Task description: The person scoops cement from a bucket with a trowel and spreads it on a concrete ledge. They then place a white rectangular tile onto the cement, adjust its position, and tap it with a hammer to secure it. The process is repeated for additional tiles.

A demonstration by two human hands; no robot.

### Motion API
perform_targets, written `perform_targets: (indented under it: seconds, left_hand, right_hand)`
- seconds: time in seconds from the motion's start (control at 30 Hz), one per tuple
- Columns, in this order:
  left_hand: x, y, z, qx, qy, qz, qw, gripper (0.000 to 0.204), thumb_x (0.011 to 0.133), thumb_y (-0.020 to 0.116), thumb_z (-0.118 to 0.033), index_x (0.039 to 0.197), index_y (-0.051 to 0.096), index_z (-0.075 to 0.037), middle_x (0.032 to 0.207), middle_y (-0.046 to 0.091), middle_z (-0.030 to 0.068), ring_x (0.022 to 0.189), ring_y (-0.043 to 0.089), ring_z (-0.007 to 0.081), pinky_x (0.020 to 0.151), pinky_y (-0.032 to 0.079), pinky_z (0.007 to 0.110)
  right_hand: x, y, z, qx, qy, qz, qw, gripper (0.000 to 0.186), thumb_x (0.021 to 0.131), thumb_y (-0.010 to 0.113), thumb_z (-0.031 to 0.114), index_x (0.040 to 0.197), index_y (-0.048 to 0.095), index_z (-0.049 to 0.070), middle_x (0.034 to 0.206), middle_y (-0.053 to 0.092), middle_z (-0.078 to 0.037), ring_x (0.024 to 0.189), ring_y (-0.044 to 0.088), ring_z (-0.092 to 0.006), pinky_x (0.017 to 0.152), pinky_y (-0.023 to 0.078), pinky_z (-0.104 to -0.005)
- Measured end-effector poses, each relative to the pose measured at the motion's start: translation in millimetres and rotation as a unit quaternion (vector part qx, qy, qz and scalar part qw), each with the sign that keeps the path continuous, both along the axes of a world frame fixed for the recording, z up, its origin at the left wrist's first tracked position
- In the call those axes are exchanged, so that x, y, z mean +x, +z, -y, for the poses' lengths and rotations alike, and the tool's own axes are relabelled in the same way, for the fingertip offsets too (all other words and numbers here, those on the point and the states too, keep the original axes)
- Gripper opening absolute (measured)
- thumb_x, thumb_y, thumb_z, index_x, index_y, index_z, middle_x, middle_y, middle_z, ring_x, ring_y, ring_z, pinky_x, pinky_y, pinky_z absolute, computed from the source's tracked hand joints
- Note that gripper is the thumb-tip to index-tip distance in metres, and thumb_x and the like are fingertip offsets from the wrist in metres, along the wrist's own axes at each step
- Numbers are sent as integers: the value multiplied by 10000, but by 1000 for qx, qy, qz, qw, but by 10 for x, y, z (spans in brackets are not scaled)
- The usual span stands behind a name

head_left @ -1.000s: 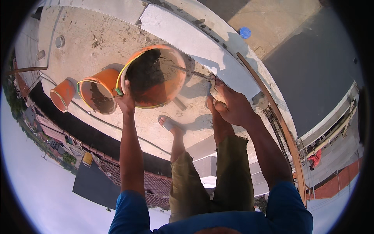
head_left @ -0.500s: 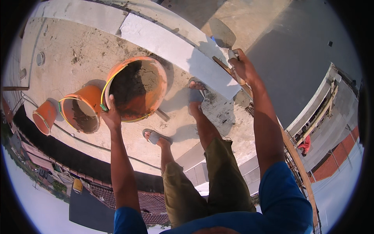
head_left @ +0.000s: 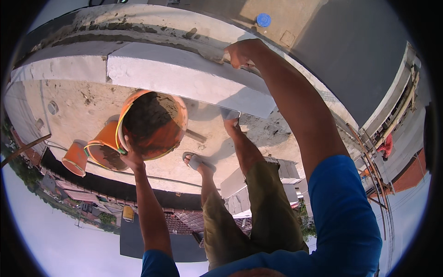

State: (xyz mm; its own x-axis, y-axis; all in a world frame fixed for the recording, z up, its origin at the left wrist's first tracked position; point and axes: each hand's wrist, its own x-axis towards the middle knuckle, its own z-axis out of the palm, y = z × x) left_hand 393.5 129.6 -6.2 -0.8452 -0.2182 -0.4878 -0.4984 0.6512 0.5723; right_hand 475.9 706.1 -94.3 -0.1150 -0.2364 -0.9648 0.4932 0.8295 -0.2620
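Note:
My left hand (head_left: 132, 158) is closed on the near left rim of a big orange bucket (head_left: 183, 113), which is tilted toward me. Dark wet mortar (head_left: 146, 111) lies inside it, and a yellow handle runs along its rim. Stretched far forward, my right hand (head_left: 244, 52) is closed at the mortar strip behind a row of pale blocks (head_left: 184, 71). The trowel it grips shows plainly only in the earlier picture; the hand now hides most of it.
Two smaller orange buckets, one with mortar (head_left: 110, 157) and one farther left (head_left: 75, 159), stand on the concrete floor (head_left: 69, 104). My sandalled foot (head_left: 198, 160) is near the large bucket. Beyond the wall lies a lower level with a blue round thing (head_left: 263, 20). Rooftops (head_left: 182, 221) drop away behind me.
My right hand has moved forward and left, over the pale blocks to the mortar strip beyond. The view has shifted forward. My left hand stays on the large bucket's rim.

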Motion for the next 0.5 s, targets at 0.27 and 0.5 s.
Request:
perform_targets:
  seconds: [0.27, 0.5]
  left_hand:
    - [-4, 13, -82, 2, -5, 15, 1000, 516, 1055, 759, -308, 1386, 675, 79, 1274, 746, 129, 1056, 694, 186, 938, 561, 359]
    - [-154, 147, -257, 71, -28, -33, 997, 414, 1040, 786, -323, 1237, 742, 39, 1084, 757, 57, 955, 660, 133, 870, 534, 325]
  right_hand:
    - [164, 1113, -346, -3, -62, 5, 998, 846, 919, 679, 175, 1699, 351, 180, 1096, 777, -209, 904, 764, -297, 738, 576, -438]
    - [625, 2259, 487, -37, -293, -169, 940, 439, 1000, 661, 261, 1389, 615, 63, 1196, 735, -251, 1074, 715, -440, 933, 545, -500]
